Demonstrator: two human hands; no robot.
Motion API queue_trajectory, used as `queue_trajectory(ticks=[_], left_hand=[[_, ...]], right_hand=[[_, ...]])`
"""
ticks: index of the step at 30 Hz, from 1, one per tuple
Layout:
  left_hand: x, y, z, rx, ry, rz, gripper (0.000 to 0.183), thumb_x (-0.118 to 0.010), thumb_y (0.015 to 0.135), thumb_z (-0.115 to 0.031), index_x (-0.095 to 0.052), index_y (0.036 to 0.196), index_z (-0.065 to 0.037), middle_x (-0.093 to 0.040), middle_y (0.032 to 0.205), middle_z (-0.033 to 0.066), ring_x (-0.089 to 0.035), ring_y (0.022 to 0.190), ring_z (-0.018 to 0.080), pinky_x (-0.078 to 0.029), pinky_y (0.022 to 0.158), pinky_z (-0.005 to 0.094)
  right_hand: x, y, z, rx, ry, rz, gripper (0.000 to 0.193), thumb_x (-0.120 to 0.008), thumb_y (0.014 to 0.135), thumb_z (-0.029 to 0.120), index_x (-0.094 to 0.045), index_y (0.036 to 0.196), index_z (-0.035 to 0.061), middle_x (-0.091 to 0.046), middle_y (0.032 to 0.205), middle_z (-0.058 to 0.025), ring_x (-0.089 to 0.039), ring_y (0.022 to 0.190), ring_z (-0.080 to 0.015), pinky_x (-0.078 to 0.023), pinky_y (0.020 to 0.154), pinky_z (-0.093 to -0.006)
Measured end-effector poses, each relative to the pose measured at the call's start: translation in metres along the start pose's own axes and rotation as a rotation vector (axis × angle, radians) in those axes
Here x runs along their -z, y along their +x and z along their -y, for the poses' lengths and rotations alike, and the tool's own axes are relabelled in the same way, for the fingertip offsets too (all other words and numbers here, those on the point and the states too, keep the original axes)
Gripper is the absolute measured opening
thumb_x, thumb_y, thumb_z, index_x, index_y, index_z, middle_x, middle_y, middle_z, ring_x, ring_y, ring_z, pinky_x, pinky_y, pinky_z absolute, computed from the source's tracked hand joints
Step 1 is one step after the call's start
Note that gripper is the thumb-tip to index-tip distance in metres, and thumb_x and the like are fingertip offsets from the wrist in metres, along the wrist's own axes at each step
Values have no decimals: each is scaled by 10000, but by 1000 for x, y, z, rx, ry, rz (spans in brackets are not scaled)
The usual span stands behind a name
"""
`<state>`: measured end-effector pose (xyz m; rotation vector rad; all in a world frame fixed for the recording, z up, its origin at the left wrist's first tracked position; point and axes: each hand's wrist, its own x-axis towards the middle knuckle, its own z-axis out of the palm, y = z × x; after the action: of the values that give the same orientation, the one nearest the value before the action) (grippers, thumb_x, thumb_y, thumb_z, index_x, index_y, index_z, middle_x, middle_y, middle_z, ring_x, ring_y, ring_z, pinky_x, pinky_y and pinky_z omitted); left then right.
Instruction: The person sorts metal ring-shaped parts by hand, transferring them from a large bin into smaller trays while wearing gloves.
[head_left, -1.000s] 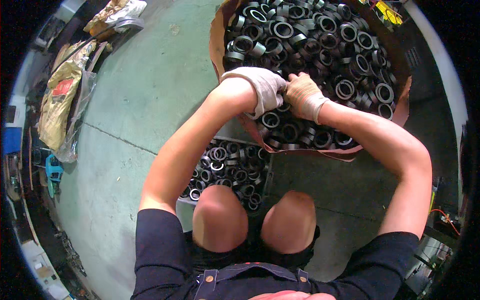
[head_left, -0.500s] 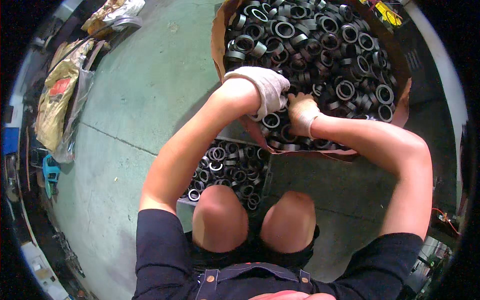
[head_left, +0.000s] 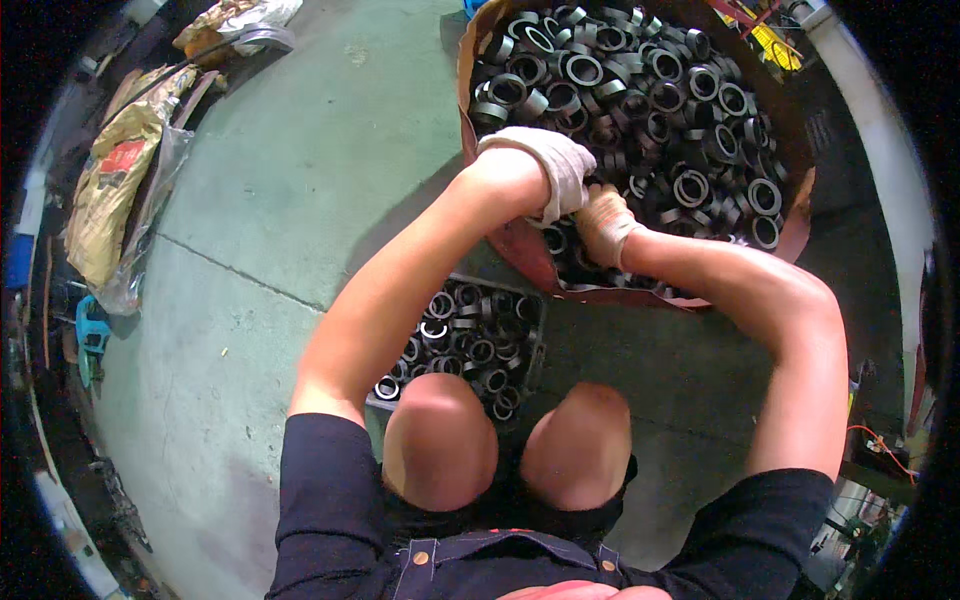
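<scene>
A tall brown-walled box holds a heap of dark metal rings. Both my gloved hands reach in over its near side and meet there. My left hand, in a loose pale glove, bends downward, and its fingers are hidden from view. Against it lies my right hand, in a tan glove, its fingers curled closed. Whatever is between those fingers is hidden. Rings lie right around both hands. Below my left forearm, a grey crate on the floor holds more rings.
My knees are beside the crate, close to the box. Along the left stand a tan sack with clear plastic and a turquoise object. A yellow object sits past the far right corner of the box. An orange cable runs at the right.
My hands have drawn together and now touch; the right fingers have curled in toward the left glove. The view has shifted slightly, so the box appears a little farther right.
</scene>
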<state>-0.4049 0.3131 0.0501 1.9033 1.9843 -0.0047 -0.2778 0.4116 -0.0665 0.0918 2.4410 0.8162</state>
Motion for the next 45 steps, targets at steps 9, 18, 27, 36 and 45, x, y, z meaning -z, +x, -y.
queue_trajectory(ticks=[9, 18, 27, 36, 45], left_hand=[[2, -1, 1, -14, -47, 5, 347, -581, 853, -321, -672, 1085, -79, -703, 994, 184, -669, 945, 365, -524, 839, 426], [1, -3, 0, -8, -71, -29, 332, -581, 852, -321, -685, 1059, -83, -701, 984, 180, -666, 935, 369, -527, 827, 432], [2, -3, -2, -1, -73, -56, 326, -576, 849, -318, -692, 1041, -80, -701, 985, 181, -667, 927, 372, -526, 821, 437], [6, -8, -2, 13, -64, -13, 321, -581, 861, -323, -681, 1064, -94, -700, 997, 175, -662, 946, 369, -521, 832, 436], [4, 1, -4, 5, -40, -15, 336, -565, 856, -311, -688, 1066, -79, -699, 1006, 182, -661, 964, 369, -520, 856, 431]], right_hand=[[7, -14, -22, 146, 569, -17, 496, -585, 843, 102, -507, 1329, 164, -655, 1126, -140, -661, 981, -378, -550, 780, -469], [-5, 12, -13, 224, 423, 72, 533, -602, 833, 117, -482, 1353, 132, -653, 1210, -131, -665, 1034, -346, -557, 834, -442], [-42, 24, -8, 194, 471, -7, 453, -496, 916, 120, -484, 1368, 160, -678, 1134, -149, -674, 1007, -359, -562, 797, -447], [-26, 29, -13, 277, 614, 183, 975, -759, 620, 190, -343, 1500, 243, -675, 1124, -175, -670, 1003, -360, -551, 818, -427], [-41, 20, -10, 224, 592, 21, 622, -671, 763, 176, -509, 1363, 145, -696, 1052, -178, -675, 983, -373, -545, 801, -465]])
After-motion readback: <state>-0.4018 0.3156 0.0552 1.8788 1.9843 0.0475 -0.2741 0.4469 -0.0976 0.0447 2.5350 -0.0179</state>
